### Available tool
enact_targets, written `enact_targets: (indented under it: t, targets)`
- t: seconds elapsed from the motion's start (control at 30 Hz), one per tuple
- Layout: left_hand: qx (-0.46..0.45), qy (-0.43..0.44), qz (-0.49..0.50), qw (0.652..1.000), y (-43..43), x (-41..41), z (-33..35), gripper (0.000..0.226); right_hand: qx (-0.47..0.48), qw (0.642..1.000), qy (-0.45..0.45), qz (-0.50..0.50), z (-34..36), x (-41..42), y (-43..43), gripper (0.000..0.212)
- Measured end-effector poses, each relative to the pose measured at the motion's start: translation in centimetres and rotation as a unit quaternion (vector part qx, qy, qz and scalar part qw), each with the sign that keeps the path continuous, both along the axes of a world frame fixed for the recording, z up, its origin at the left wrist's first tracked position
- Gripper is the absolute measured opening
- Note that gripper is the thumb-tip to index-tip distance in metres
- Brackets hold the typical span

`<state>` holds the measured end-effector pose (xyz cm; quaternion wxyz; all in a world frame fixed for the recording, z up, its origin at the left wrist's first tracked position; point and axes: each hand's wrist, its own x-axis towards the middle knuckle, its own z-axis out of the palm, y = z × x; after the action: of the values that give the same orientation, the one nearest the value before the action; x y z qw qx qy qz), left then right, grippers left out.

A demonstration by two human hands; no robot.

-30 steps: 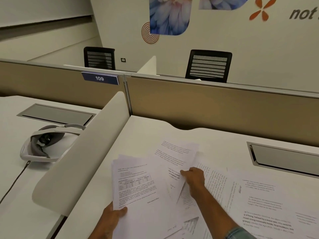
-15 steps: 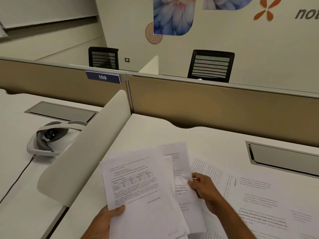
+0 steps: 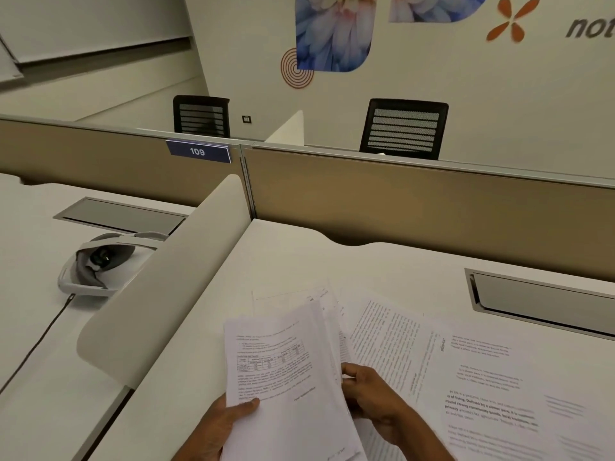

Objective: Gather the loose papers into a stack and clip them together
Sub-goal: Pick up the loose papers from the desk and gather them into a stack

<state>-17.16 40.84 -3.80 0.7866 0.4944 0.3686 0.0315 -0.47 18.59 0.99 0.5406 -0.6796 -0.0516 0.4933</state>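
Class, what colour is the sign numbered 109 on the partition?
Dark blue with white digits, on the sign; head view.

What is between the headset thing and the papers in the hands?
A curved white divider stands between the headset on the next desk and the held papers, as the head camera shows. A strip of bare desk follows.

White headset [image 3: 106, 264] with cable [image 3: 36, 344] – left desk, two black chairs [image 3: 404, 129] behind partition [image 3: 399, 197]
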Motion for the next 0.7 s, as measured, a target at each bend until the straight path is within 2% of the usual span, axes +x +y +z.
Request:
enact_targets:
  t: [0.13,0.2,0.23,0.3,0.33,0.4,0.47,0.57,0.7]
  targets:
    - [0.009,0.015,-0.030,0.999,0.1,0.2,0.2,0.111,-0.011,1.000,-0.016,-0.014,-0.1,0.3,0.8,0.019]
    - [0.029,0.011,0.004,1.000,0.6,0.2,-0.2,0.083,-0.064,0.990,-0.109,-0.067,-0.8,0.5,1.4,0.016]
    - [0.038,0.011,0.029,0.999,1.0,0.1,-0.6,0.066,-0.117,0.969,-0.191,-0.102,-1.4,0.8,1.7,0.017]
    - [0.053,0.028,0.046,0.997,1.9,-0.4,-1.4,0.054,-0.215,0.907,-0.332,-0.143,-2.2,1.2,2.0,0.034]
    - [0.054,0.033,0.043,0.997,2.3,-0.7,-1.8,0.053,-0.251,0.888,-0.364,-0.131,-2.5,1.5,2.1,0.047]
    - [0.060,0.054,0.059,0.995,2.7,-0.6,-2.3,0.054,-0.309,0.877,-0.362,-0.067,-2.9,1.9,2.6,0.068]
    - [0.057,0.059,0.070,0.994,2.9,-0.5,-2.8,0.056,-0.338,0.877,-0.341,-0.024,-3.2,2.1,3.3,0.075]
    - [0.045,0.061,0.074,0.994,3.1,-0.6,-3.4,0.056,-0.338,0.878,-0.338,-0.029,-3.7,2.0,4.4,0.062]
    - [0.018,0.061,0.099,0.993,3.2,-0.7,-2.8,0.056,-0.275,0.898,-0.338,-0.064,-3.5,1.7,5.1,0.010]
